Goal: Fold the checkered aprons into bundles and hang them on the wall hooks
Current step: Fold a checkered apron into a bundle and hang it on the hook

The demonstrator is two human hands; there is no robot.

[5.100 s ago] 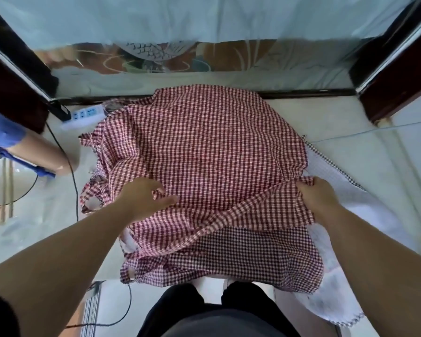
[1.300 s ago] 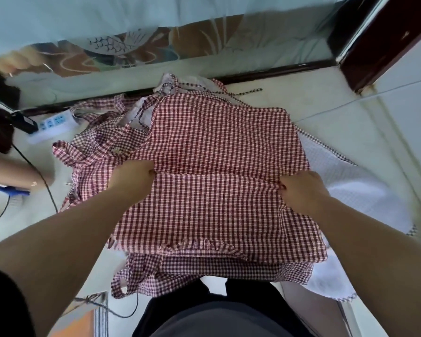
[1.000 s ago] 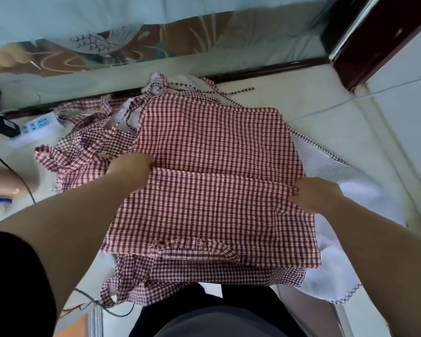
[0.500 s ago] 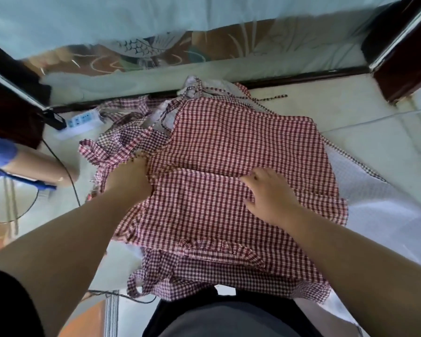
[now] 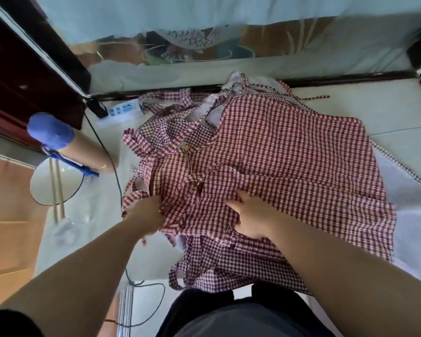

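While the apron point(image 5: 289, 152) lies spread on a pale surface point(image 5: 387, 110), both hands are on its near part. Far left of the left hand: a round white disc point(image 5: 46, 188), with a blue-capped tube point(image 5: 88, 154) just beyond it. A black cable point(image 5: 113, 171) runs between tube and apron, up toward a power strip point(image 5: 122, 110) well beyond the left hand.

Left hand point(image 5: 145, 215): at the apron's left edge, fingers curled into the cloth and partly hidden by it; it grips the edge. Loose straps point(image 5: 141, 144) trail beyond and left of this hand.

Right hand point(image 5: 253, 218): just right of the left hand, palm down on the apron, fingers straight, pressing flat; nothing held.

A second checked apron point(image 5: 229, 266) shows under the first, nearer the body than both hands. Right of the right hand, the apron's far side overlaps a white cloth point(image 5: 413, 198), which reaches the frame edge.
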